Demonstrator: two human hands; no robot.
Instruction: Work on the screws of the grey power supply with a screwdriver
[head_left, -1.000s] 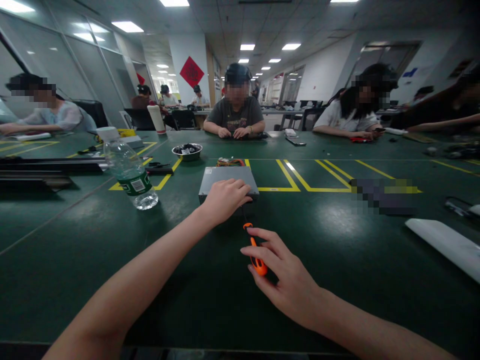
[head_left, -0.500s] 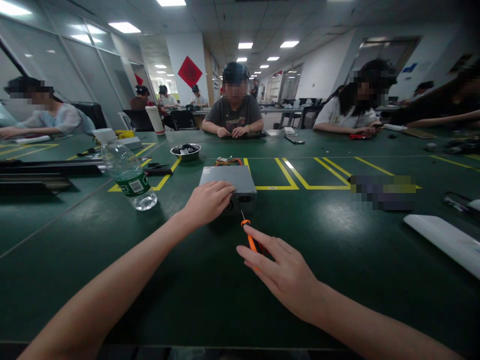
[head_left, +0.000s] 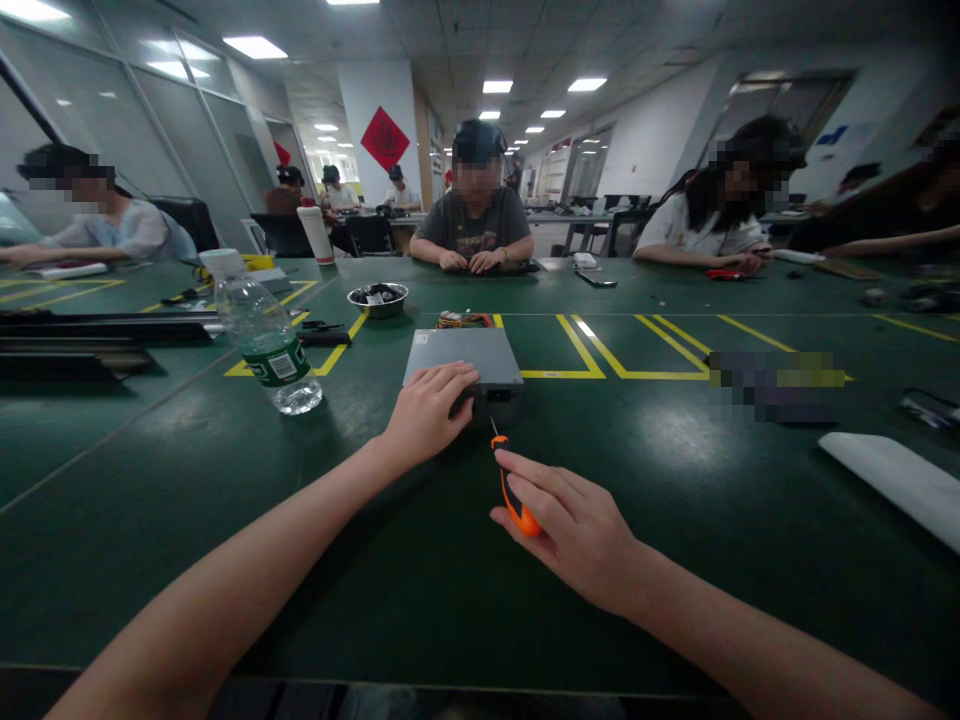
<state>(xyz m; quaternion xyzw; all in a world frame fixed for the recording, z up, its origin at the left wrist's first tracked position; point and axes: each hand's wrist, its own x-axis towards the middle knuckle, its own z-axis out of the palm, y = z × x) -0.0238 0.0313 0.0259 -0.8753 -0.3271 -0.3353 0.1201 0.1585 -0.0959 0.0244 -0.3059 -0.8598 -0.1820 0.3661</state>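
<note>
A grey computer power supply (head_left: 465, 350) lies on the green table in front of me, its socket side facing me and its bundle of coloured cables (head_left: 465, 320) at the back. Across its near left edge my left hand (head_left: 435, 402) grips it, fingers flat on top and thumb down on the front face. An orange and black screwdriver (head_left: 517, 508) is held by the handle between the fingers and thumb of my right hand (head_left: 566, 520). Its thin shaft points up at the front face, beside the power socket; whether the tip sits in a screw is too small to tell.
A clear water bottle (head_left: 274, 350) with a green label stands at the left, near dark metal rails (head_left: 97, 325). Behind it is a steel bowl (head_left: 378, 300) of small dark parts. A white object (head_left: 892, 480) lies at the right. Several people sit around the table.
My right hand's fingers have shifted on the screwdriver, and more of the orange handle end shows. My left thumb now shows against the front face. The view has shifted slightly.
</note>
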